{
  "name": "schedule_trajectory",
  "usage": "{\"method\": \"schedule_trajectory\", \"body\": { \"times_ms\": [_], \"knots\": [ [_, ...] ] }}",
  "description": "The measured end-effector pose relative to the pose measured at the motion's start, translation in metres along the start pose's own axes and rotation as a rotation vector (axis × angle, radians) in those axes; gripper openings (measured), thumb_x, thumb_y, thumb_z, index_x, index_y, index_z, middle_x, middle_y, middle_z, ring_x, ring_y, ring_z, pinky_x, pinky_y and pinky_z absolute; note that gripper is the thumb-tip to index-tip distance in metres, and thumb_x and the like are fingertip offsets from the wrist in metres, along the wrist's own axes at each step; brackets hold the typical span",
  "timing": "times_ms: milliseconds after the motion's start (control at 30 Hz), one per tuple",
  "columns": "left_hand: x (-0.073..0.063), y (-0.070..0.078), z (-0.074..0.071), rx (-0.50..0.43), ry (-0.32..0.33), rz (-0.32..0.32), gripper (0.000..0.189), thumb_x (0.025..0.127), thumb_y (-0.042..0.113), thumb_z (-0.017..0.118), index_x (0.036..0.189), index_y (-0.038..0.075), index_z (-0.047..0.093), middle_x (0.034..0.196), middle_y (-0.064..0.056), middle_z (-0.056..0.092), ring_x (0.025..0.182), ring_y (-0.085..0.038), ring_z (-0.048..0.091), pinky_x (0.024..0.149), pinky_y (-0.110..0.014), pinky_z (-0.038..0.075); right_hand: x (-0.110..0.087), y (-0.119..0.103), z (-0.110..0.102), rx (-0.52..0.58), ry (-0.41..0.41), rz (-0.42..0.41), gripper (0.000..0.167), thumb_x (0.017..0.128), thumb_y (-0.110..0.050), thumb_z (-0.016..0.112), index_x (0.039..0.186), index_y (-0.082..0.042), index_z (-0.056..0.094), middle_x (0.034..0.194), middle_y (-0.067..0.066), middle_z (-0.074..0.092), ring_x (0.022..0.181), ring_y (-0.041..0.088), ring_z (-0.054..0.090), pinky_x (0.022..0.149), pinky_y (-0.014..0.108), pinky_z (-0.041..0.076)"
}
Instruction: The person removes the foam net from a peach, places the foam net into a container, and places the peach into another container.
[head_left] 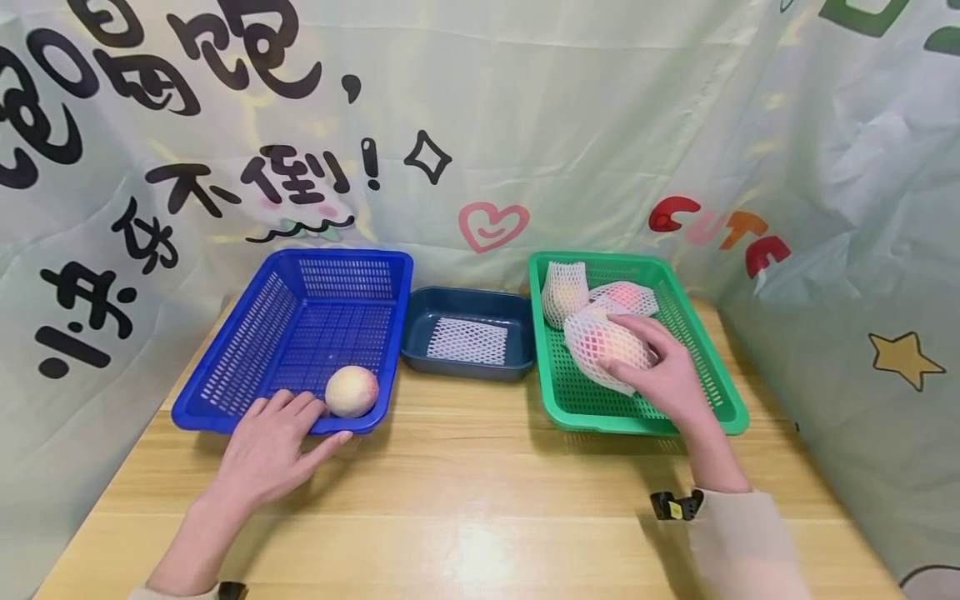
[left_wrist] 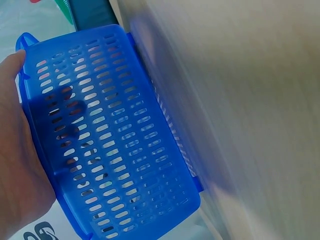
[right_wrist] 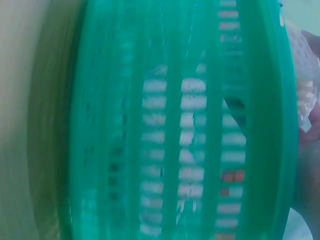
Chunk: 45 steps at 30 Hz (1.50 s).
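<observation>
My left hand grips the front rim of the blue basket, its fingers over the inside and its thumb along the outside. In the left wrist view the thumb lies at the rim beside the slotted wall. A bare pale peach sits in the basket's front right corner, close to the fingertips. With thumb and fingers, my right hand holds a peach in a white foam net inside the green basket. The right wrist view mostly shows that basket's blurred wall, with the netted peach past its rim.
Two more net-wrapped peaches, one upright and one lying, are at the back of the green basket. Between the baskets stands a dark blue tray with a flat foam net in it. A printed cloth hangs behind the wooden table.
</observation>
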<state>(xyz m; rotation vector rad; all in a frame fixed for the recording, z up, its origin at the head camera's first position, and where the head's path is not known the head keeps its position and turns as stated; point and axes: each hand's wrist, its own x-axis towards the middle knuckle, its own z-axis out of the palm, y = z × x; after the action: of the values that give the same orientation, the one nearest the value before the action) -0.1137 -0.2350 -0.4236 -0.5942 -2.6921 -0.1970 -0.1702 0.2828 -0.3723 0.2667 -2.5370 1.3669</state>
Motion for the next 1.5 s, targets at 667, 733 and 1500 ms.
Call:
{"method": "schedule_trajectory", "body": {
  "times_ms": [667, 733, 1500],
  "knots": [
    [0.006, -0.001, 0.0, -0.023, -0.035, -0.028, 0.047, 0.092, 0.061, 0.067, 0.099, 0.015, 0.07, 0.102, -0.004, 0.066, 0.096, -0.03, 0.06, 0.077, -0.047, 0.044, 0.013, -0.047, 0.074, 0.288, 0.129, -0.226, 0.061, 0.077, 0.0, 0.087, 0.135, -0.012, 0.07, 0.139, 0.003, 0.06, 0.13, 0.017, 0.051, 0.097, 0.021, 0.047],
    [0.006, -0.001, 0.0, -0.049, -0.027, -0.035, 0.045, 0.093, 0.059, 0.068, 0.1, 0.015, 0.068, 0.102, -0.004, 0.065, 0.097, -0.029, 0.06, 0.079, -0.047, 0.044, 0.012, -0.051, 0.082, 0.311, 0.127, -0.261, 0.061, 0.076, 0.001, 0.087, 0.134, -0.011, 0.07, 0.139, 0.005, 0.06, 0.129, 0.019, 0.052, 0.097, 0.022, 0.048],
    [0.088, 0.085, -0.031, -0.973, 0.272, -0.162, 0.051, 0.098, 0.016, 0.069, 0.145, 0.009, 0.049, 0.145, -0.003, 0.054, 0.126, -0.021, 0.057, 0.098, -0.036, 0.047, 0.009, -0.075, 0.13, 0.459, 0.088, -0.482, 0.07, 0.066, 0.001, 0.091, 0.132, -0.001, 0.067, 0.139, 0.011, 0.06, 0.128, 0.032, 0.056, 0.102, 0.032, 0.053]
  ]
}}
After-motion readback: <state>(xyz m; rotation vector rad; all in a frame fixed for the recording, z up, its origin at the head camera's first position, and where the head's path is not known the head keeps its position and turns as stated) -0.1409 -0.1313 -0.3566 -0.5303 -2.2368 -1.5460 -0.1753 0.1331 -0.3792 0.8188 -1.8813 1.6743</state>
